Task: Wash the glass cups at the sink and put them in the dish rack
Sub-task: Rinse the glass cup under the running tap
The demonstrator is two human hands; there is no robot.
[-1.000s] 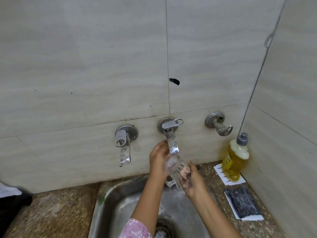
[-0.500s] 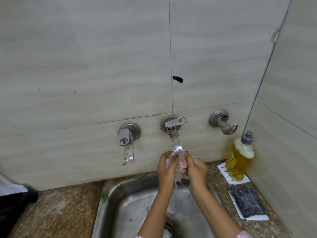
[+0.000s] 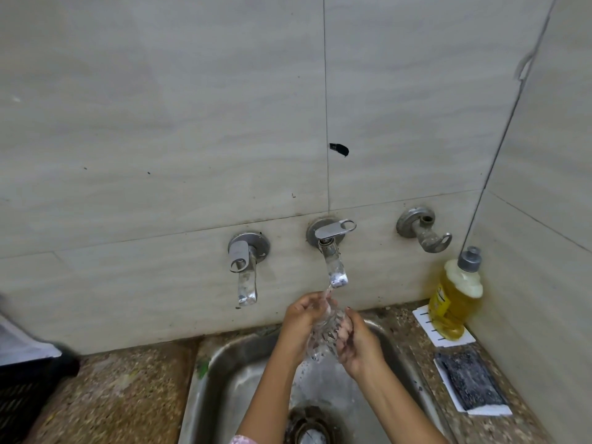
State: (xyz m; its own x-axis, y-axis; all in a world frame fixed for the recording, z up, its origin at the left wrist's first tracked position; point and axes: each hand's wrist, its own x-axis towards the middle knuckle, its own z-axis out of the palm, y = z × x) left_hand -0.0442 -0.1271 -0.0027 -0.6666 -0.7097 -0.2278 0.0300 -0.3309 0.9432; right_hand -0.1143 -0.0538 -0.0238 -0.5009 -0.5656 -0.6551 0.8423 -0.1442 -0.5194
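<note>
Holds the glass cup [image 3: 323, 338] with both hands over the sink [image 3: 224, 379], just below the spout of the middle tap [image 3: 334, 267], with water running down on it. Grips it from two sides, left hand [image 3: 299, 322] and right hand [image 3: 355, 341] curled round the patterned wall, close together. Compared with a moment ago, has brought the cup slightly lower from the spout and opened the hands a little, showing more glass. Probably still rinsing, not yet moving toward the dish rack. Around: a second tap [image 3: 245, 270] to the left, a bare valve [image 3: 423, 229] to the right, a yellow soap bottle [image 3: 455, 302] and a dark scrub pad [image 3: 471, 384] on the surface [image 3: 121, 395]. At far left a dark crate [image 3: 25, 389], perhaps the rack, too cut off to say. On the way there, only the second tap's spout to pass.
</note>
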